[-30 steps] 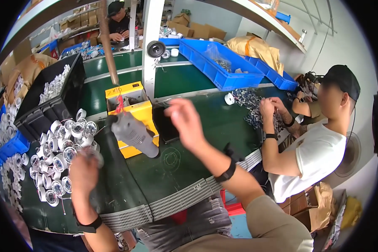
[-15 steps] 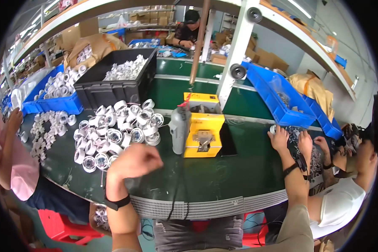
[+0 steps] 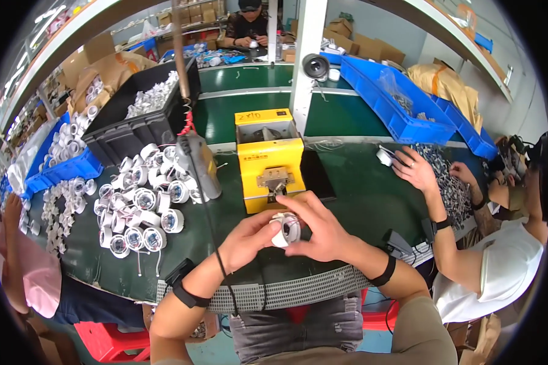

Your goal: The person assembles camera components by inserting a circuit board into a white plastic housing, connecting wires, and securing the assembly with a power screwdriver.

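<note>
In front of me, a white round housing (image 3: 288, 231) with wires and dark parts inside is held between both hands. My left hand (image 3: 249, 240) pinches its left side, fingers closed. My right hand (image 3: 319, 234) curls over its right side, the fingertips reaching its top edge. Just beyond them is a yellow bench machine (image 3: 271, 161) with a metal fixture (image 3: 276, 180) on its front. Left of it, a grey cylindrical tool (image 3: 200, 170) hangs tilted beneath a red coiled cord. Many similar white housings (image 3: 143, 199) with round boards lie heaped at my left.
A black crate (image 3: 122, 137) and blue bin (image 3: 73, 167) hold white parts at the left. Blue trays (image 3: 417, 125) stand at the right. A co-worker's hand (image 3: 417, 170) is near a white piece (image 3: 384, 156) and a pile of small dark parts (image 3: 441, 182). Dark cables cross the front edge.
My right hand has come from the parts at the right to the middle. My left hand has moved right, and both now hold a white housing. The view has shifted.
</note>
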Available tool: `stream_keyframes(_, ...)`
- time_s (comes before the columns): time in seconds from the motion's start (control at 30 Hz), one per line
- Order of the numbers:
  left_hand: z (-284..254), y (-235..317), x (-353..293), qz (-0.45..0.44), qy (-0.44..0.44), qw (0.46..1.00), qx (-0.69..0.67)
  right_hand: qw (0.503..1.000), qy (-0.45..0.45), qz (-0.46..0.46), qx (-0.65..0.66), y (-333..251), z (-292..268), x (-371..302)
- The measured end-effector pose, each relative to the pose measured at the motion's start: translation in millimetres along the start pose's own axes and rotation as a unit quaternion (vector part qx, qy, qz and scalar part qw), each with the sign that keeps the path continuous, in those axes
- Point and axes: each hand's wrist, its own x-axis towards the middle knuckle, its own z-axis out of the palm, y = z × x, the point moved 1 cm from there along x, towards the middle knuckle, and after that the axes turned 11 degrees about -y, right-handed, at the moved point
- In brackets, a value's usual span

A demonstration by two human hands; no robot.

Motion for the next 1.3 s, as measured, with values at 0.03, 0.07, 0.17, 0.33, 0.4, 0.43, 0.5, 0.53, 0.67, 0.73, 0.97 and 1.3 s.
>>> stream_keyframes(0.03,1,2,0,-0.012,0.012,1.000,0.013,1.000,0.001,0.005,0.000,4,0,-5)
stream_keyframes(0.07,0,0,0,-0.020,0.017,1.000,-0.002,0.997,-0.001,0.040,0.073,12,1,-10)
stream_keyframes(0.17,-3,-2,1,-0.011,0.014,1.000,-0.014,0.985,0.028,0.087,0.143,21,7,-17)
stream_keyframes(0.33,-1,3,-2,0.017,0.048,0.996,-0.069,0.915,0.019,0.214,0.341,27,5,-18)
stream_keyframes(0.4,1,5,0,0.020,0.052,0.993,-0.101,0.913,0.016,0.220,0.343,29,3,-20)
stream_keyframes(0.43,1,6,1,0.026,0.058,0.989,-0.130,0.912,0.017,0.222,0.345,29,2,-21)
stream_keyframes(0.5,0,4,3,0.016,0.055,0.988,-0.142,0.957,-0.011,0.205,0.205,26,2,-20)
stream_keyframes(0.53,-2,2,3,0.008,0.047,0.987,-0.154,0.968,0.008,0.181,0.172,26,5,-20)
stream_keyframes(0.67,-3,-1,5,-0.006,0.054,0.985,-0.163,0.981,0.007,0.161,0.104,23,4,-19)
stream_keyframes(0.73,2,0,6,0.003,0.066,0.985,-0.160,0.985,0.001,0.149,0.085,23,5,-19)
stream_keyframes(0.97,5,-9,8,0.035,0.081,0.992,-0.095,0.974,0.035,0.170,0.145,20,12,-19)
stream_keyframes(1.3,8,-8,6,0.060,0.112,0.991,-0.046,0.985,0.107,0.128,0.047,6,0,-11)
